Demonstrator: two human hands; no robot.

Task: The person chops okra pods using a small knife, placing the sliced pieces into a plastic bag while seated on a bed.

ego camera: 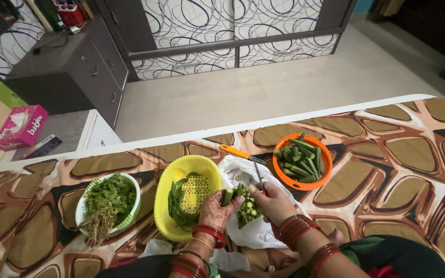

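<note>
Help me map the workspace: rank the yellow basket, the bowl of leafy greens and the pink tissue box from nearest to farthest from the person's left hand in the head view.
From the left hand:
1. Yellow basket, touching it, just left.
2. Bowl of leafy greens, farther left on the patterned cloth.
3. Pink tissue box, far left, off the cloth.

Worn on the head, looking steeply down and forward over a patterned bedspread (pixel 397 154). Close on the hands at bottom centre, bowls just beyond, floor and wardrobe (pixel 233 31) further off. Only one view, nothing shared.
</note>
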